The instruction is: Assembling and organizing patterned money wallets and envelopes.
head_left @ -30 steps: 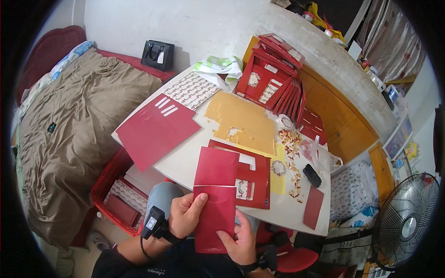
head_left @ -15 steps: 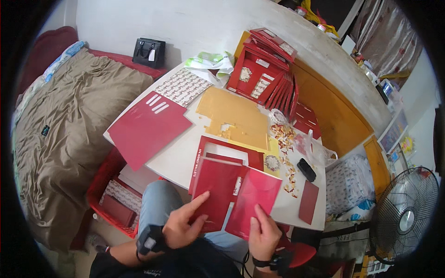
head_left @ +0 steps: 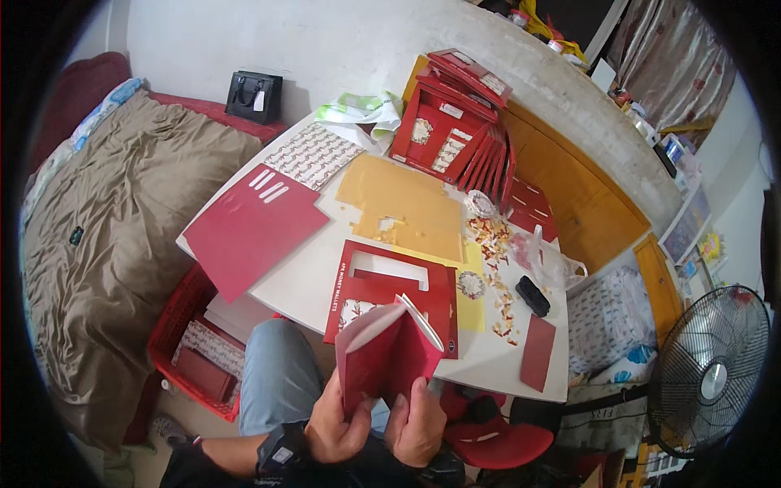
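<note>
Both hands — left hand (head_left: 338, 423) and right hand (head_left: 416, 423) — pinch the folded red card (head_left: 386, 354) by its lower edge, fingers closed on it mid-fold, so pressing the crease flat seems next

The folded card (head_left: 389, 350) is deep red outside and pale inside. The table (head_left: 305, 272) is white. A gold sheet (head_left: 407, 203) lies beside a red sheet (head_left: 252, 228) and a white sheet patterned with small red motifs (head_left: 313, 154).
</note>
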